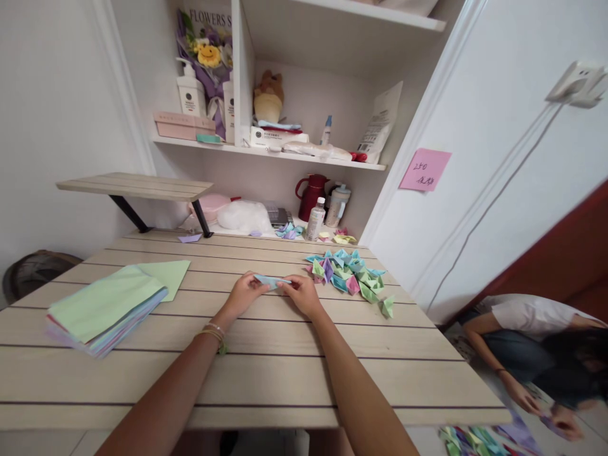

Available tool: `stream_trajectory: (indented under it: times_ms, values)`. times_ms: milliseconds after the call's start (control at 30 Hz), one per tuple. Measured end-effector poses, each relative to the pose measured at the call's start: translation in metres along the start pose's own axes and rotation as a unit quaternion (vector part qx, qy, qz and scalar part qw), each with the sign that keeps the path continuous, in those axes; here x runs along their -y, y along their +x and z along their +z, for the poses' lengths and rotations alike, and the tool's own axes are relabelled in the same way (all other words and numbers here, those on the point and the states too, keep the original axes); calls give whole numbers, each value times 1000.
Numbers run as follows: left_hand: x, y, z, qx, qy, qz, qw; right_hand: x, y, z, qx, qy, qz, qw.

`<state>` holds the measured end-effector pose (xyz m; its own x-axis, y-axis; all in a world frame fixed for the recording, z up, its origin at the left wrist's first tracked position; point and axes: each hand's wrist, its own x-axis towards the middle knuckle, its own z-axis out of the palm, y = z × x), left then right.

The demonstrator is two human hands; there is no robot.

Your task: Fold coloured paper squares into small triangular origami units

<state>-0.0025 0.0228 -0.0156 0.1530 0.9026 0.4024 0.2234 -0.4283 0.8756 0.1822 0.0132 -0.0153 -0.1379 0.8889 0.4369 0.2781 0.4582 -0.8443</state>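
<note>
A small folded piece of light blue paper [272, 280] is held between my two hands over the middle of the wooden table. My left hand [247, 294] pinches its left end, and my right hand [300, 294] pinches its right end. Just right of my right hand lies a pile of folded paper boats [349, 269] in blue, green, pink and purple. A stack of coloured paper sheets [107, 304], pale green on top, lies on the table to the left of my left hand.
A small raised shelf [137, 183] stands on the table's back left. At the back are a clear bottle [315, 220], a dark red jug [312, 196] and more folded paper [289, 231]. Another person [532, 354] crouches at the right, near folded paper pieces [479, 441] on the floor.
</note>
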Motion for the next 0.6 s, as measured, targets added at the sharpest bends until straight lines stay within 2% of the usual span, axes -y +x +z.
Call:
stream_trajectory:
  times_ms: [100,167,333,500,600]
  values:
    - [2,-1,1,10,1,-2,1000,2,-1,3,14,53,12,998]
    - [2,-1,1,13,0,-8,1000,4,-1,3,12,51,0,999]
    - [-2,-2,1,14,-72,-79,994,7,-1,3,-1,-18,-56,998]
    - [-5,-2,3,16,-189,-104,976,8,-4,5,17,-63,-84,994]
    - [-6,-1,3,12,-213,-116,970,11,-5,7,18,-92,-92,991]
